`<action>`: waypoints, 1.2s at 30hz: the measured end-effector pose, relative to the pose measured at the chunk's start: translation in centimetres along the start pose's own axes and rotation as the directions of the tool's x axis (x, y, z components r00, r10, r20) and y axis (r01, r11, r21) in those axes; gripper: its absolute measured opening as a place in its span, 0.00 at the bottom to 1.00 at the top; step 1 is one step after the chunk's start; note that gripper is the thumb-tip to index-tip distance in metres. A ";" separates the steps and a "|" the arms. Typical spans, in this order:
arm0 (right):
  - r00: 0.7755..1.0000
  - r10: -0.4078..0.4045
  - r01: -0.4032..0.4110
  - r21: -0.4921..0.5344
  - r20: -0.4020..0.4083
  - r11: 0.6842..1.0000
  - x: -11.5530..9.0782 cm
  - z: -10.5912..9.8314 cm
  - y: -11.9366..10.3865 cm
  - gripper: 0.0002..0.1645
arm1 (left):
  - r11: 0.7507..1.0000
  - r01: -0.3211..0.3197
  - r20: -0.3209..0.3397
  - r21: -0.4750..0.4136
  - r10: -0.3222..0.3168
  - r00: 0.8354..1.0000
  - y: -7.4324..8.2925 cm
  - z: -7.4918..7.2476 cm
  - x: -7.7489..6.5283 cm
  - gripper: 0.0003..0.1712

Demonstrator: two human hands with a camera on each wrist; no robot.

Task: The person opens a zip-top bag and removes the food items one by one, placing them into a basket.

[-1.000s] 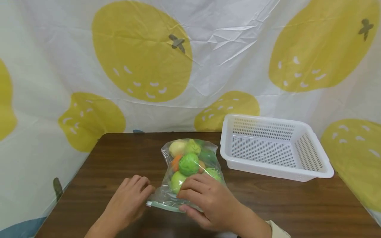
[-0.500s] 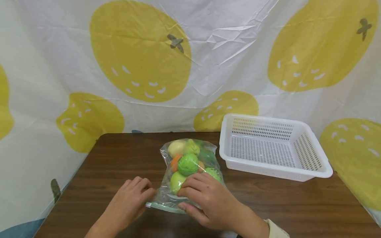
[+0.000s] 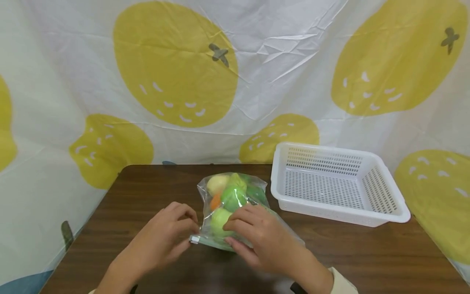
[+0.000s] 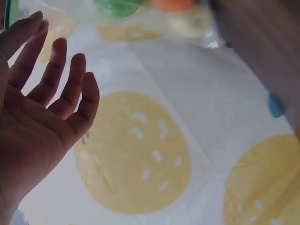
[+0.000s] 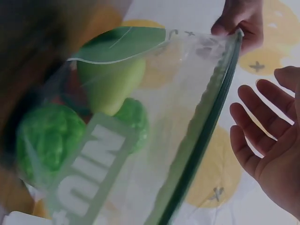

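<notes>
I have one clear bag (image 5: 159, 131) in front of me, on the tabletop (image 3: 154, 192), toward the middle. Through its film I count at least six pieces of produce: one cream (image 3: 217, 184), one yellow-green (image 3: 238, 182), one round green (image 3: 234, 199), one orange (image 3: 215, 201), one pale green (image 3: 221, 222) and one dark green (image 3: 258, 194); overlap and glare keep me from a firm total. The bag carries one green zip (image 5: 201, 136) along its near edge, with one white slider (image 3: 194, 239) at the left end, and one label (image 5: 93, 159) in white letters.

I see two hands, well apart from each other. The left hand (image 3: 170, 232) pinches the bag at the slider end of the zip, thumb and forefinger almost together, the other three fingers loosely bent and spread. The right hand (image 3: 262, 237) is relaxed and wide, above the near right part of the bag; my right wrist view shows its five digits gently curved and apart from the zip. From the head view I cannot tell whether a fingertip brushes the film.

One white basket (image 3: 341, 212) stands just right of the bag. Behind everything hangs one curtain (image 3: 271, 94), printed with six yellow fruits in my head view, some cut by the edge.
</notes>
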State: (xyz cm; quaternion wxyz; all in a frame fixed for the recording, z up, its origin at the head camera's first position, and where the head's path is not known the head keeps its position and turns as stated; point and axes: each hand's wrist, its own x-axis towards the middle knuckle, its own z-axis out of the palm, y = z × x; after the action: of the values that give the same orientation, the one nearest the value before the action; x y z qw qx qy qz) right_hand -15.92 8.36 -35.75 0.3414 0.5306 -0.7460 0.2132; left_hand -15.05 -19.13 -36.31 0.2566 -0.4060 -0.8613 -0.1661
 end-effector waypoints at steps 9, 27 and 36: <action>0.986 0.144 -0.144 0.008 -0.079 0.990 2.1 -0.9 0.3 0.11 | 0.994 0.000 -0.011 -0.109 -0.001 1.000 -0.1 -0.1 4.3 0.07; 0.971 0.203 -0.213 -0.068 -0.126 0.975 2.0 0.6 1.3 0.08 | 0.979 0.065 0.013 -0.191 -0.064 0.998 0.9 0.2 7.2 0.05; 0.967 0.225 -0.236 -0.083 -0.122 0.968 1.9 0.7 1.4 0.05 | 0.974 0.089 0.056 -0.209 -0.079 0.995 1.0 0.2 7.1 0.03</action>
State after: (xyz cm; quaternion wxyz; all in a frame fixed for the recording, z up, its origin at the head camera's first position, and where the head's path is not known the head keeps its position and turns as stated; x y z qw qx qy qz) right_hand -17.83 7.13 -34.71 0.3809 0.4102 -0.7918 0.2442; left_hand -18.14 -14.03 -32.25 0.1841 -0.3981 -0.8610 -0.2576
